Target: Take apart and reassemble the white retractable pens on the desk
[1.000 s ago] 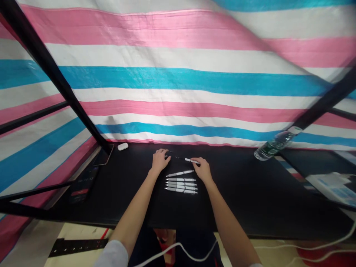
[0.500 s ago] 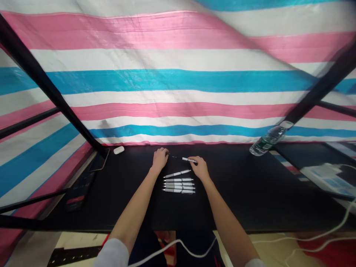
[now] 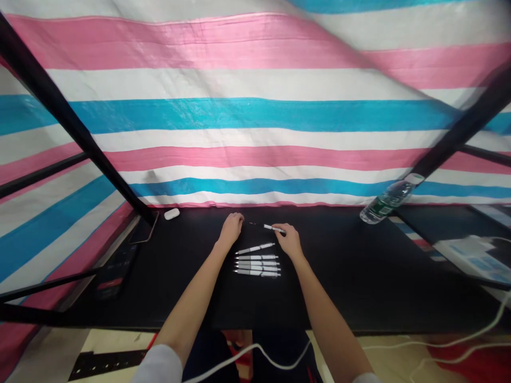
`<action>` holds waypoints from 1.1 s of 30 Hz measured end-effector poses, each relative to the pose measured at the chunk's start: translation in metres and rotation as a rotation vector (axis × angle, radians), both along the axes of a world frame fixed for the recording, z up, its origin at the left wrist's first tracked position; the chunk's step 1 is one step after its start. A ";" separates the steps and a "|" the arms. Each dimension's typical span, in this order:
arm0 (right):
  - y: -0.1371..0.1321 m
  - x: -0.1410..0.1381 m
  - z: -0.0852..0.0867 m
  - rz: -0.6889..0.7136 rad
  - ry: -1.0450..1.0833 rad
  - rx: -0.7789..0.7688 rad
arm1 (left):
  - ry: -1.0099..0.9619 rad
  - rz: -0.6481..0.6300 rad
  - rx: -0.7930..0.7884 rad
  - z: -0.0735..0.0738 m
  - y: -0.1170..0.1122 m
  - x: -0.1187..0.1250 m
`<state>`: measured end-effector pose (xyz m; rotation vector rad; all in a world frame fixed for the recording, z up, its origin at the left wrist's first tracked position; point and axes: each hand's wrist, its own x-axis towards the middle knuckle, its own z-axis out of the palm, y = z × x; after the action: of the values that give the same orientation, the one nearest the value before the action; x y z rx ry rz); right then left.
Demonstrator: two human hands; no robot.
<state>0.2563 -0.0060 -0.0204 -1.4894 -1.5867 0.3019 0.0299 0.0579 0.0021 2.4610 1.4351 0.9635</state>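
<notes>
A black table (image 3: 343, 276) before a pink, white and blue striped tarp (image 3: 255, 114) holds five white pens (image 3: 257, 263) side by side, the top one angled. The right hand (image 3: 289, 240) pinches a sixth pen (image 3: 273, 228) in narrow fingers; the curled left hand (image 3: 230, 230) sits just beside its dark tip (image 3: 255, 224), its grip unclear

Striped tarpaulin wall (image 3: 255, 114), black table (image 3: 351, 276)

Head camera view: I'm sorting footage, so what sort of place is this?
Probably a makeshift tent workspace: striped tarp walls on a black frame around a black table with pens.
</notes>
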 end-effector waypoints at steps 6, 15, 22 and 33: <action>0.001 0.000 0.002 0.014 -0.017 -0.030 | -0.267 -0.029 -0.056 -0.002 -0.028 -0.009; -0.002 -0.001 0.002 0.102 -0.031 -0.011 | -0.260 -0.020 -0.122 0.004 -0.036 -0.006; -0.002 -0.001 0.002 0.108 -0.034 -0.010 | -0.244 -0.024 -0.132 0.001 -0.036 -0.008; -0.003 -0.002 0.003 0.104 -0.059 -0.004 | -0.203 -0.030 -0.156 -0.002 -0.036 -0.006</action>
<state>0.2543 -0.0085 -0.0176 -1.4326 -1.7151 0.3225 0.0234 0.0222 0.0004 2.1988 1.3482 1.0205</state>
